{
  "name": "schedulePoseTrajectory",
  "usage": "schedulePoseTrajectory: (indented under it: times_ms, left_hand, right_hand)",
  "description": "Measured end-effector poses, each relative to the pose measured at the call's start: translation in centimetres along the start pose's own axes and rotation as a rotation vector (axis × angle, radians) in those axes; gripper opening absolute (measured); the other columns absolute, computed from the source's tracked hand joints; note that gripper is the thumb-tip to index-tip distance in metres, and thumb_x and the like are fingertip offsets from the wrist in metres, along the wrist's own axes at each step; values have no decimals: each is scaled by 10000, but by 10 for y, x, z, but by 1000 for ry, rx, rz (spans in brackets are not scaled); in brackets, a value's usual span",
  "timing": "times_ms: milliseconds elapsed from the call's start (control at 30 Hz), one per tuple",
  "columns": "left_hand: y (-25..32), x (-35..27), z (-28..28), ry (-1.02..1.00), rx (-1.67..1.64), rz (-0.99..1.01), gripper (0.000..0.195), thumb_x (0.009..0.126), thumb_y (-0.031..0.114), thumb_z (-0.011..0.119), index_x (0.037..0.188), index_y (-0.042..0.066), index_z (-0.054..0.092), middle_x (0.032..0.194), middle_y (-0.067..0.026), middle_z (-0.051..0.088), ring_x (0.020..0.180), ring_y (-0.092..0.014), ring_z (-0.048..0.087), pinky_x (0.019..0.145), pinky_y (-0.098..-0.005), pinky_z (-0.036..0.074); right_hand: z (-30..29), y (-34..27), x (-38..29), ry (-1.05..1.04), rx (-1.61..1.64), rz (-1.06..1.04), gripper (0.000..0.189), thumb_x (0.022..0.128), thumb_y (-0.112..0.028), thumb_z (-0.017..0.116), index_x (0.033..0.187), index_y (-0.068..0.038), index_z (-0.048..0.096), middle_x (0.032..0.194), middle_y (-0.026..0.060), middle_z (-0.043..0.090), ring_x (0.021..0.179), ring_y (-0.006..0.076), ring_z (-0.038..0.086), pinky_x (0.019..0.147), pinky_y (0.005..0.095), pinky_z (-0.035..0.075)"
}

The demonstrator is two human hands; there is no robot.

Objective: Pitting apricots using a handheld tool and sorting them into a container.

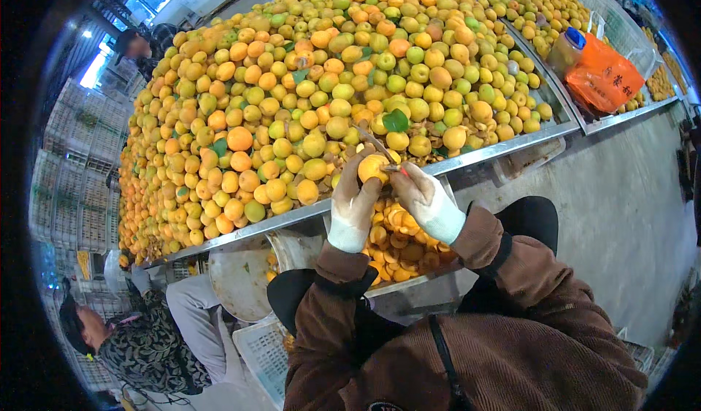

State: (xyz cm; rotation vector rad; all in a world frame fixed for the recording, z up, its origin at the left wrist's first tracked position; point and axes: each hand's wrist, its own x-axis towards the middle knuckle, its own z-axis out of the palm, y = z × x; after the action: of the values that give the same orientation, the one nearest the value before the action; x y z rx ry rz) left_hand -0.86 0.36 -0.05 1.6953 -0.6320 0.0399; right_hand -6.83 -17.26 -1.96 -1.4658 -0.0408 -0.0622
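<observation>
Both my hands wear stained, whitish gloves and meet over the metal edge of a table heaped with apricots. My left hand (353,200) holds a yellow-orange apricot (373,169) between thumb and fingers. Against that fruit, my right hand (424,197) grips a small knife (378,143); its blade points up and left, and a bit of red shows by my fingers. Below my hands, a container (408,285) holds many halved apricots (408,246). A green leaf (395,120) lies on the heap beyond the knife.
The table's metal rim (493,150) runs across in front of me. An orange plastic bag (605,76) and a blue-capped jar (567,49) stand at right. A co-worker (148,329) sits at left near a white bucket (241,279) and a plastic crate (268,356). Others work across the heap.
</observation>
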Motion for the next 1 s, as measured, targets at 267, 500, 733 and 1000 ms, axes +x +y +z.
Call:
schedulePoseTrajectory:
  times_ms: [267, 500, 733, 1000]
  left_hand:
    - [-8, -1, -1, 6, -98, -181, 589, 987, 126, 771, 1516, -38, 571, 1373, -162, 685, 1235, -227, 660, 1067, -368, 546]
    - [-13, -13, -11, 21, 121, -103, 536, 999, 159, 763, 1467, -44, 599, 1342, -172, 703, 1191, -238, 677, 1051, -369, 551]
    - [-3, -17, -1, 287, -178, -230, 417, 921, 35, 735, 1324, -51, 665, 1294, -218, 703, 1146, -311, 688, 997, -387, 564]
    - [9, -12, 4, 164, 435, 261, 523, 801, -171, 571, 1316, -87, 602, 1463, -336, 608, 1292, -532, 645, 1074, -524, 548]
  right_hand:
    - [5, 31, -1, 27, 36, 15, 294, 1140, -292, 597, 1210, -10, 645, 939, -30, 587, 848, 66, 515, 720, 274, 455]
    - [7, 25, -5, -2, -304, -119, 344, 1119, -322, 597, 1259, -12, 651, 976, 206, 718, 974, 327, 725, 807, 461, 573]
    - [-13, 9, -5, 204, -708, -104, 367, 1073, -413, 642, 1031, -53, 580, 812, 265, 699, 820, 501, 709, 685, 555, 555]
    - [9, -1, -31, -49, -151, 125, 440, 1111, -388, 599, 1261, 21, 662, 1050, 232, 710, 1015, 269, 693, 929, 403, 547]
